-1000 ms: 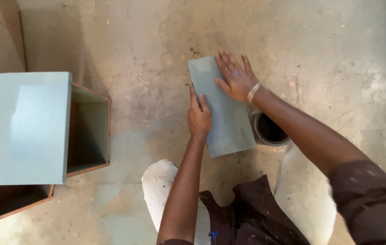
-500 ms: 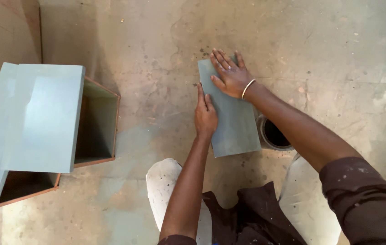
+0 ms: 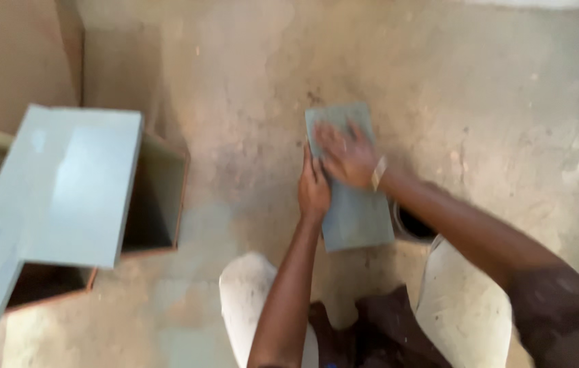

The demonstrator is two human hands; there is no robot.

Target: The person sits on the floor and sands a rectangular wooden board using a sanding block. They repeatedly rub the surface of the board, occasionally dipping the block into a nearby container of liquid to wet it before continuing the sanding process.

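Observation:
A grey-blue rectangular board (image 3: 359,219) lies flat on the concrete floor in front of my knees. My left hand (image 3: 313,191) grips the board's left long edge, fingers curled over it. My right hand (image 3: 345,155) rests palm-down on the far half of the board's top face, fingers spread. It is blurred by motion, with a pale band on its wrist. I cannot tell whether anything lies under the palm.
A grey-blue open-fronted cabinet (image 3: 65,197) with brown raw edges lies on the floor at the left. A dark round container (image 3: 413,226) sits just right of the board, partly under my right forearm. My knees in white trousers (image 3: 252,300) flank the near end.
My right hand has slid from the board's far right corner back toward me and to the left, now blurred. My left hand keeps its hold on the edge. The view has shifted.

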